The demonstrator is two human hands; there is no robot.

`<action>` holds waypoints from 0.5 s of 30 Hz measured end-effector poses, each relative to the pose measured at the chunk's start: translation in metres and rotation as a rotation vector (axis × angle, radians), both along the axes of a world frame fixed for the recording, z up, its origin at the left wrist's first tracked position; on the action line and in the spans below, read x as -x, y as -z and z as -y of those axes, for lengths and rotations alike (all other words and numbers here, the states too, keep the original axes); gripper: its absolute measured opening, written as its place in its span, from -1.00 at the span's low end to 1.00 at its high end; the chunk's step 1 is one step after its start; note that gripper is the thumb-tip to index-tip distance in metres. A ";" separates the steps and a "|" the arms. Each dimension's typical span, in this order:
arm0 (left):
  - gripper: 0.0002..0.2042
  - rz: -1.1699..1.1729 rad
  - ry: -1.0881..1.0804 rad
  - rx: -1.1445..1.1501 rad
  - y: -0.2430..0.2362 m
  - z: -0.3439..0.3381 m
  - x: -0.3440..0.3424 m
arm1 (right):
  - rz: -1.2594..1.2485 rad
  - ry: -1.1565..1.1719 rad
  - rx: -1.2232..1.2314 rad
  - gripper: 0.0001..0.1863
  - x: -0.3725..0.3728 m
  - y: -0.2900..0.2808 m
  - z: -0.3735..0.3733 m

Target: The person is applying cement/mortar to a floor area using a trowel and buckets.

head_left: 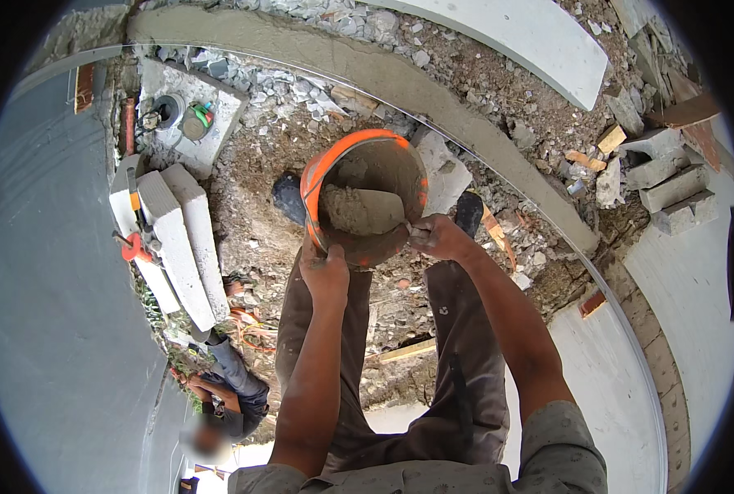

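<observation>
An orange-rimmed bucket [308, 177], its inside coated with grey mortar, is tilted in front of me between my boots. My left hand [324, 270] is closed on its near left rim. My right hand [438, 237] is closed at the right side of the rim, around the handle end of a trowel; the handle is mostly hidden by the fingers. Inside the bucket lies the trowel's mortar-smeared blade [381, 212]. A lump of wet mortar [344, 206] sits against the blade's left end.
Rubble [301, 90] covers the ground, with a curved mortar strip [317, 51] beyond. Long pale blocks [173, 239] lie at left, with a hammer [136, 202] on them. Another person [227, 387] is at lower left. Broken blocks [671, 185] are stacked at right.
</observation>
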State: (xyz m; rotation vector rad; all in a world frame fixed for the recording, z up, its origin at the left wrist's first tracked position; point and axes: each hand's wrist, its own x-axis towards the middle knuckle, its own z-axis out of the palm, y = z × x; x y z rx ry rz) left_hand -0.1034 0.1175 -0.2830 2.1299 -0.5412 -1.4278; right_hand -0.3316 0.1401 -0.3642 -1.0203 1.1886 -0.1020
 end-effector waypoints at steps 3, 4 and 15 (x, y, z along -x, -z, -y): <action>-0.55 -0.090 -0.179 -0.063 0.003 -0.003 0.003 | -0.088 -0.033 -0.071 -0.79 0.015 -0.011 0.010; -0.55 -0.134 -0.242 -0.113 0.004 -0.003 0.006 | -0.088 -0.027 -0.067 -0.79 0.019 -0.015 0.013; -0.46 -0.150 -0.349 -0.230 -0.008 0.011 0.018 | -0.318 0.310 0.204 -0.80 0.074 -0.007 0.013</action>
